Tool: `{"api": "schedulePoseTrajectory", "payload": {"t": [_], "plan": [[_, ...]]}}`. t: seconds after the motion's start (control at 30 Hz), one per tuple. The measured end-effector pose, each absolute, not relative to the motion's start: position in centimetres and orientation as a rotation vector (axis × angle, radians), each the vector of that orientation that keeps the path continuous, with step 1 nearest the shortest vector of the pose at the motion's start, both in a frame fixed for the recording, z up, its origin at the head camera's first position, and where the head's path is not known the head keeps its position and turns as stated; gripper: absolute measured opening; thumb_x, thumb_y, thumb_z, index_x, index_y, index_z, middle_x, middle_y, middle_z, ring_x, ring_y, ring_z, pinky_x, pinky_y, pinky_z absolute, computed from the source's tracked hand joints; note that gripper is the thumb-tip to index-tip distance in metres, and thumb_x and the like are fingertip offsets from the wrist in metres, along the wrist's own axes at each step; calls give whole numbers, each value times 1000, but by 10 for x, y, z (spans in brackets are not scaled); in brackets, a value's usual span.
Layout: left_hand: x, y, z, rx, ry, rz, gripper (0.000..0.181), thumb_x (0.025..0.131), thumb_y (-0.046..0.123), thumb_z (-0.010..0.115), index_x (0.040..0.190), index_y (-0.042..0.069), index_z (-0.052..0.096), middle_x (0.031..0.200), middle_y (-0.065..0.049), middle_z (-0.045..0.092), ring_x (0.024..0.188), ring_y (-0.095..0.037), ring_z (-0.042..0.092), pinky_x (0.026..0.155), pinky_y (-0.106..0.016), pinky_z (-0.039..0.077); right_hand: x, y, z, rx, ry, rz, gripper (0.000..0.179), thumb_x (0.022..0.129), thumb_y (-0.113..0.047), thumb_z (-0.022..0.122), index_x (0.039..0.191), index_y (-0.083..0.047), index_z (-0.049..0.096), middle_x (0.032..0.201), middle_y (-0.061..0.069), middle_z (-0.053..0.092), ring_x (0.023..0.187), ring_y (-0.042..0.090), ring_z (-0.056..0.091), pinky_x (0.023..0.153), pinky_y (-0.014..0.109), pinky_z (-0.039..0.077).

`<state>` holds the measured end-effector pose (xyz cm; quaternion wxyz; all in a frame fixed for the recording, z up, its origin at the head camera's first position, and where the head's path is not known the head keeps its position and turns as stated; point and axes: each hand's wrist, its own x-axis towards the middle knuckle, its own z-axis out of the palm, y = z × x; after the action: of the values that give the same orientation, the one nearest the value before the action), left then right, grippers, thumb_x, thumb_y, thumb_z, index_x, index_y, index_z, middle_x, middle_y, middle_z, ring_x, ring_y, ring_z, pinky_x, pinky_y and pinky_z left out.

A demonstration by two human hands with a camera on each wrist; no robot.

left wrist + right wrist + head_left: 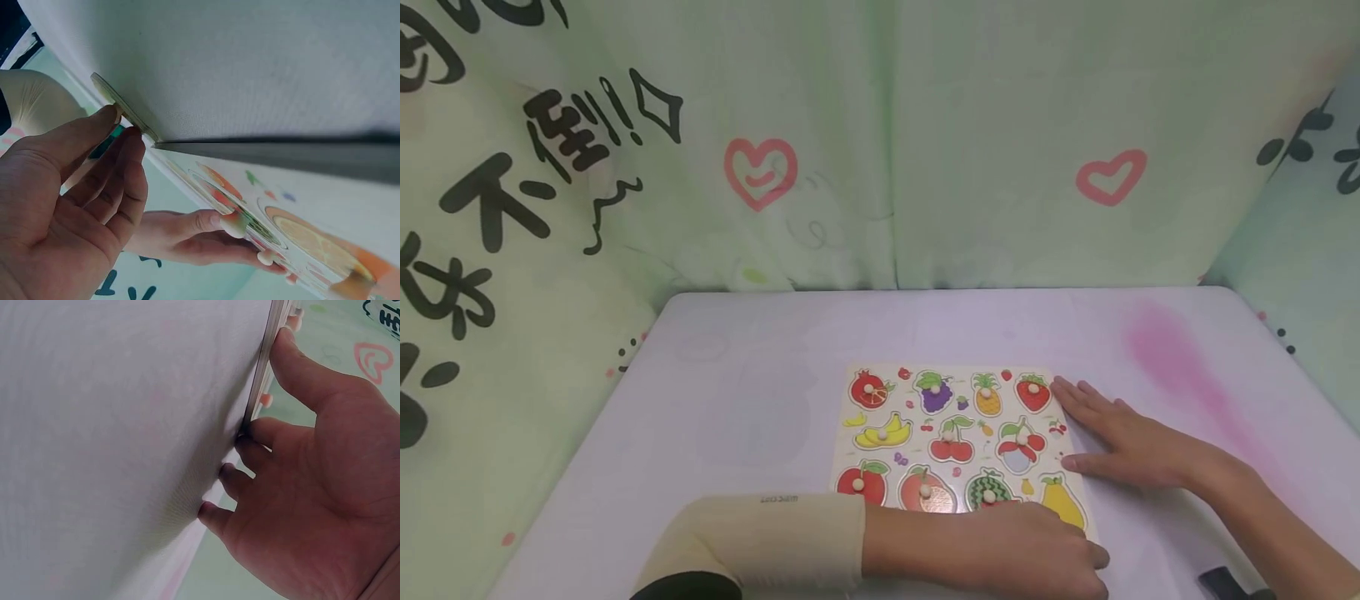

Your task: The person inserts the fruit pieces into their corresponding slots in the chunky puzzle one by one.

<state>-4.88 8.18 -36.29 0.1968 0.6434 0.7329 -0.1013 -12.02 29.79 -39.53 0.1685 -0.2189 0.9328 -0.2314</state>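
Observation:
A white fruit puzzle board [987,454] with knobbed pieces lies flat on the table, right of the middle. My left hand [1030,550] reaches across its near edge, back of the hand up, hiding part of the bottom row. In the left wrist view, its thumb and fingertips pinch a thin wooden puzzle piece [132,119] by the knob. That piece stands tilted at the board's edge, seen nearly edge-on, its picture hidden. My right hand [1120,442] lies at the board's right side, fingers extended. In the right wrist view, its thumb and forefinger touch the board's edge [259,375].
The table [752,408] has a pale cloth with a pink stain [1172,350] at the right. Green curtains [970,108] with hearts and dark lettering stand behind and at the sides. A dark object [1221,583] shows near the right forearm.

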Motion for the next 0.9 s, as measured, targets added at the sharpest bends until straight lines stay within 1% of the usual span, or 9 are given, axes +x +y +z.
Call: {"api": "schedulePoseTrajectory", "payload": {"t": [0.1,0.4,0.57,0.7,0.8,0.9], "plan": [[-49,83,-363,1797,2029,-259,35,104,46,61,139,39,64,129,22,59,106,6,54,89,-7,41,-120,298,-395,-622,2647,-669,104,88,-57,75,167,-15,23,173,16,22,157,50,14,118,75,13],[-49,84,-363,1799,2000,-219,34,104,45,63,137,38,65,129,21,61,108,7,54,89,-5,39,-120,298,-395,-610,2646,-667,105,87,-58,75,167,-16,22,173,15,22,157,50,14,118,75,12],[-48,83,-361,1809,2006,-217,33,104,44,63,136,38,67,127,21,62,105,7,55,88,-6,40,-120,297,-394,-611,2647,-666,105,87,-59,75,167,-17,22,173,15,22,157,50,14,118,75,13],[-49,82,-359,1835,2067,-281,28,105,43,60,132,38,68,120,22,63,98,7,55,85,-7,41,-120,298,-394,-619,2646,-673,104,88,-58,75,167,-16,23,173,15,21,157,50,14,118,75,13],[-52,81,-357,1883,2174,-375,22,107,35,58,124,40,70,115,22,64,95,7,57,84,-10,44,-120,299,-394,-632,2646,-679,103,89,-56,74,167,-14,23,173,14,21,157,50,14,118,75,13],[-58,80,-355,1884,2266,-446,23,107,28,59,123,40,70,117,21,65,98,5,60,85,-12,47,-119,300,-395,-644,2642,-690,102,89,-55,74,167,-14,22,174,14,20,157,50,14,118,75,12]]}}
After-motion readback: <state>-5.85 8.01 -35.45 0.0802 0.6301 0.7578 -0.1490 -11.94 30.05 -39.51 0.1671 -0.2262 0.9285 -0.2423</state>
